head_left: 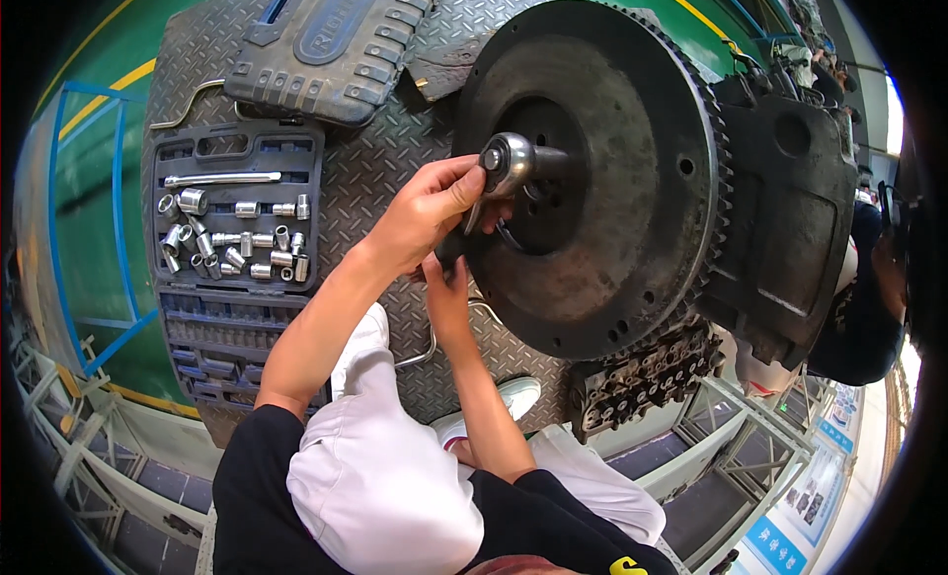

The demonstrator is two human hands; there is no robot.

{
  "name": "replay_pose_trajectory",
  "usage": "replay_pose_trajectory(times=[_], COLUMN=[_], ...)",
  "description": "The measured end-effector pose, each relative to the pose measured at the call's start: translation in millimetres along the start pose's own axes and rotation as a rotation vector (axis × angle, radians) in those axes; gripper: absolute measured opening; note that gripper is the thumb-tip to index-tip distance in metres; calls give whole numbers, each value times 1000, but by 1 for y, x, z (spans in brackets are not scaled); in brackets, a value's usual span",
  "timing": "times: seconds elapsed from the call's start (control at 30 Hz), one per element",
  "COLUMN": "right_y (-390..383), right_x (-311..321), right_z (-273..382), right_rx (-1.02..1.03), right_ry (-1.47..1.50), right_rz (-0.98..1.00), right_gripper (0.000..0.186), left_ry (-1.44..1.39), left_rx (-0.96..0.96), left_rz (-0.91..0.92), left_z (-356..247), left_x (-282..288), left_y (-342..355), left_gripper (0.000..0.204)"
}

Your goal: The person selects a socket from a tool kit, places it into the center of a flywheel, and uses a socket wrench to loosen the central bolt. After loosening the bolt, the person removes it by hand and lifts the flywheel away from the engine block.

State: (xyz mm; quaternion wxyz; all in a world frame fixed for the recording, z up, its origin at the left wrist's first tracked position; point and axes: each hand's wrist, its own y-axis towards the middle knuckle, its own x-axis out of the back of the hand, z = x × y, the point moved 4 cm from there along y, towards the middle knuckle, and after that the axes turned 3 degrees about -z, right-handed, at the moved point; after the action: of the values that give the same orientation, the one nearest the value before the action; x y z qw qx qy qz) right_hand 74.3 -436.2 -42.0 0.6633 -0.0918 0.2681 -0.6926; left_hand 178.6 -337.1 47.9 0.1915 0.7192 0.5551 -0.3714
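My left hand is closed around the upper part of a chrome ratchet wrench, thumb beside its round head, which has a socket piece pointing into the hub of a large dark toothed flywheel. My right hand is lower, its fingers closed at the dark handle of the wrench, partly hidden by the left wrist. Some bolt holes show in the flywheel's recessed centre around the socket. The flywheel stands upright against a blackened engine housing.
An open socket case with several loose sockets and a closed case lie on the chequer plate. A cylinder head sits below the flywheel, near bent metal bars. Another person's dark sleeve shows at right. A railing frame edges the platform.
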Motion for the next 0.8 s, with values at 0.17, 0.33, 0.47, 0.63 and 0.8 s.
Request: replay_pose_trajectory(times=[0.17,0.33,0.47,0.63,0.8], right_y=[-22,-61,-106,-138,-155], right_x=[15,27,41,37,38], right_z=[-4,18,70,116,158], right_rx=[39,43,38,-90,-339], right_ry=[12,-187,-469,-248,-65], right_rz=[-29,-151,-174,-174,-151], right_gripper=[20,19,19,22,32], left_ry=[-14,-126,-219,-387,-389], left_rx=[25,94,178,189,210], left_rz=[0,-75,-139,-121,-236], left_z=[1,-2,-3,-5,-3], left_x=[-12,-29,-47,-64,-77], left_y=[-7,-16,-24,-25,-30], left_gripper=[44,47,46,46,48])
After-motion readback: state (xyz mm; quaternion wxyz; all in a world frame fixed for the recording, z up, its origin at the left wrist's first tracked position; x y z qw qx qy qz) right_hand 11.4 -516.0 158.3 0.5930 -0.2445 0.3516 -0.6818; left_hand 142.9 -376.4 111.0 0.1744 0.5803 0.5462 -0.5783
